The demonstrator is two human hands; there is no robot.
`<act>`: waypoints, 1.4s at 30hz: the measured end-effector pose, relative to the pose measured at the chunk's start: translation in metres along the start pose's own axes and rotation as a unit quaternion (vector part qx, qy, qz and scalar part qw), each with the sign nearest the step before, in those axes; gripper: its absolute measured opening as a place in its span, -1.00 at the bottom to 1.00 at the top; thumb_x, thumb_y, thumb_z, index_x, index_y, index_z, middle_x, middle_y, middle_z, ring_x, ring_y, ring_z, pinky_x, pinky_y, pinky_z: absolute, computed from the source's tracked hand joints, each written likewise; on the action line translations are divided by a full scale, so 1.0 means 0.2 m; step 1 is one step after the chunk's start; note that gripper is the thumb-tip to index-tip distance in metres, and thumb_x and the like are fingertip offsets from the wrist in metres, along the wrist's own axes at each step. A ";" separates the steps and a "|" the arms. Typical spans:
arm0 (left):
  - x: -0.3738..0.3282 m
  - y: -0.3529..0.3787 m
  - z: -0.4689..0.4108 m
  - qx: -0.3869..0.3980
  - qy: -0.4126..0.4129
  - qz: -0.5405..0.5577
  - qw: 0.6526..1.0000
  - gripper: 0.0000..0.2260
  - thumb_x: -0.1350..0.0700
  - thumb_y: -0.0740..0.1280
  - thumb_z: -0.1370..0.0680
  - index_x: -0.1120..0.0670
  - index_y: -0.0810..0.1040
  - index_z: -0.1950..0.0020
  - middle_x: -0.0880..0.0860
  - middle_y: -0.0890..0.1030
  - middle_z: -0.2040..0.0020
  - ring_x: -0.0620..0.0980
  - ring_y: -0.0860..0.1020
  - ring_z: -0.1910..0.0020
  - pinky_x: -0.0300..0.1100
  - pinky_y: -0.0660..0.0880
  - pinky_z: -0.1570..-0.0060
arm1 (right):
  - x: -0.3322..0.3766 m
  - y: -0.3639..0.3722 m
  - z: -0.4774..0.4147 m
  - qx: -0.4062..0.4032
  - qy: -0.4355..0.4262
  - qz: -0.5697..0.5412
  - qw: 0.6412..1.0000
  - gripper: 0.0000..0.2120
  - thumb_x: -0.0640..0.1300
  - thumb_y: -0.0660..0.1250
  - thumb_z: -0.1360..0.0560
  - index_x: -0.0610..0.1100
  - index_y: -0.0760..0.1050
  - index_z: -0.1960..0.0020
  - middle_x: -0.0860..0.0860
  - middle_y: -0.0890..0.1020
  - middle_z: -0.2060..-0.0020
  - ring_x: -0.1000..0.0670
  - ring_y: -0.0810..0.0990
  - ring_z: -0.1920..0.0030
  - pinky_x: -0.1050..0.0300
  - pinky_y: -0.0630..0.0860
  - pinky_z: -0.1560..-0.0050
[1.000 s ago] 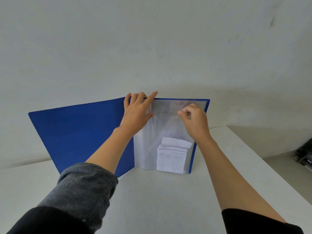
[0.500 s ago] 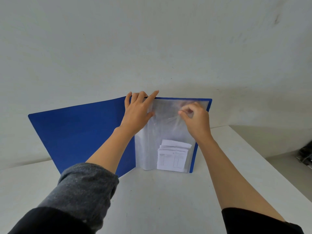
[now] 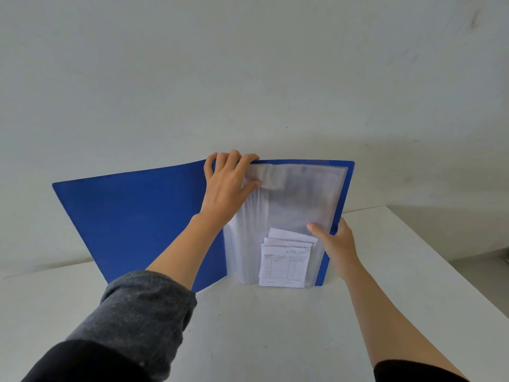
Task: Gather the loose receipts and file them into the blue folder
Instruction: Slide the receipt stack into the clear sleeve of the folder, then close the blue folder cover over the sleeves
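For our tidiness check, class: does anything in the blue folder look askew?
Yes: the receipts at the bottom of the clear sleeve are unevenly stacked, the rear ones tilted. Nothing looks torn or spilled.

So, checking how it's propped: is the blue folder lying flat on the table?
No, the blue folder stands upright on the table, its top gripped by the left hand.

Your folder point(image 3: 132, 221) stands open on the table point(image 3: 275, 340), wall point(image 3: 248, 78) behind; receipts point(image 3: 285, 267) sit low in its right-side sleeve point(image 3: 297, 199), right hand point(image 3: 336, 241) just beside.

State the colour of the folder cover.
The folder cover is blue; the head view shows it best.
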State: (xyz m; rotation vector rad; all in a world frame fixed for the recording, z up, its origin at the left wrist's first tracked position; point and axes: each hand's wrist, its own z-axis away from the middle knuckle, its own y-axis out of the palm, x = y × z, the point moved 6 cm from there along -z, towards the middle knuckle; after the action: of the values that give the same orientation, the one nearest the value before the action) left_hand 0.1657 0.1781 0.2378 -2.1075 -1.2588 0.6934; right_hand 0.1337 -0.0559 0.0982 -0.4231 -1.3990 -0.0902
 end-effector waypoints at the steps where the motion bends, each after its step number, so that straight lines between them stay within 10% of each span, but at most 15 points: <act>1: 0.00 -0.01 0.00 -0.013 -0.001 -0.004 1.000 -0.66 0.01 0.35 -0.47 0.00 0.44 -0.23 0.03 0.47 0.04 0.04 0.37 -0.04 -0.07 0.02 -0.27 | 0.01 0.00 -0.01 0.012 -0.005 -0.007 1.000 -0.60 -0.01 0.43 -0.43 -0.11 0.45 -0.21 -0.04 0.60 -0.09 -0.07 0.57 -0.09 0.07 0.46 -0.06; 9: -0.02 0.19 -0.01 0.094 -0.019 -0.028 0.995 -0.58 -0.03 0.33 -0.48 -0.01 0.41 -0.32 0.04 0.47 -0.06 0.09 0.36 -0.12 0.00 0.03 -0.24 | -0.12 0.00 -0.03 0.138 0.065 0.054 0.987 -0.87 -0.05 0.31 -0.52 -0.07 0.40 0.12 0.06 0.44 0.27 0.11 0.38 0.31 0.22 0.32 0.19; 12: 0.02 0.37 0.13 0.157 -0.041 -0.025 0.986 -0.56 -0.06 0.31 -0.49 -0.02 0.38 -0.35 0.03 0.47 -0.11 0.07 0.34 -0.15 -0.02 0.01 -0.25 | -0.31 -0.01 -0.01 0.138 0.104 0.064 0.983 -0.61 0.00 0.34 -0.49 -0.31 0.42 -0.10 -0.09 0.49 0.16 0.01 0.43 0.19 0.11 0.37 0.06; 19: 0.04 0.72 0.34 0.234 -0.048 -0.031 0.971 -0.53 -0.05 0.28 -0.52 0.04 0.32 -0.39 0.09 0.45 -0.17 0.12 0.33 -0.23 0.06 -0.10 -0.40 | -0.60 0.02 0.03 0.143 0.141 0.043 0.979 -0.60 -0.03 0.30 -0.54 -0.12 0.35 -0.32 0.06 0.48 -0.22 0.02 0.46 -0.18 0.15 0.33 -0.19; 24: 0.09 0.90 0.56 0.327 -0.078 -0.009 0.942 -0.46 -0.09 0.13 -0.58 0.07 0.06 -0.50 0.08 0.24 -0.42 0.08 0.08 -0.46 0.17 -0.19 -0.42 | -0.71 0.04 0.02 0.113 0.125 0.022 0.985 -0.80 -0.17 0.29 -0.55 0.03 0.37 -0.12 0.22 0.51 0.12 0.25 0.49 0.12 0.28 0.37 0.02; 33: 0.26 0.80 1.14 0.384 -0.210 0.100 0.894 -0.47 -0.01 0.12 -0.60 0.11 0.04 -0.51 0.05 0.09 -0.52 0.05 -0.05 -0.51 0.04 -0.06 -0.47 | -0.71 0.07 -0.02 0.039 0.108 0.117 0.986 -0.53 -0.07 0.34 -0.50 -0.10 0.29 -0.37 -0.05 0.54 -0.18 -0.15 0.52 -0.20 0.00 0.46 -0.13; 38: 0.38 0.61 1.36 0.349 -0.261 0.094 0.895 -0.48 0.00 0.14 -0.60 0.12 0.06 -0.50 0.05 0.10 -0.52 0.04 -0.03 -0.51 0.01 0.02 -0.48 | -0.62 0.11 0.10 -0.083 0.026 0.341 0.936 -0.29 0.11 0.41 -0.41 -0.11 0.18 -0.42 -0.15 0.34 -0.36 -0.19 0.28 -0.35 -0.23 0.32 -0.23; 42: 0.48 0.49 1.51 0.310 -0.310 0.056 0.897 -0.49 0.00 0.14 -0.60 0.14 0.11 -0.49 0.08 0.13 -0.51 0.09 0.03 -0.50 0.03 0.04 -0.47 | -0.58 0.36 0.38 0.001 -0.156 0.411 0.898 -0.61 -0.02 0.39 -0.44 -0.10 0.47 -0.23 -0.14 0.47 -0.27 -0.22 0.38 -0.26 -0.15 0.43 -0.10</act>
State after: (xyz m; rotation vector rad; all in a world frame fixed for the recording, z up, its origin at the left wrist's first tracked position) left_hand 0.0573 0.2924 -0.0534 -1.4660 -1.0087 1.6651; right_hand 0.0649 0.0146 -0.0223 -1.0291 -1.4227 0.6983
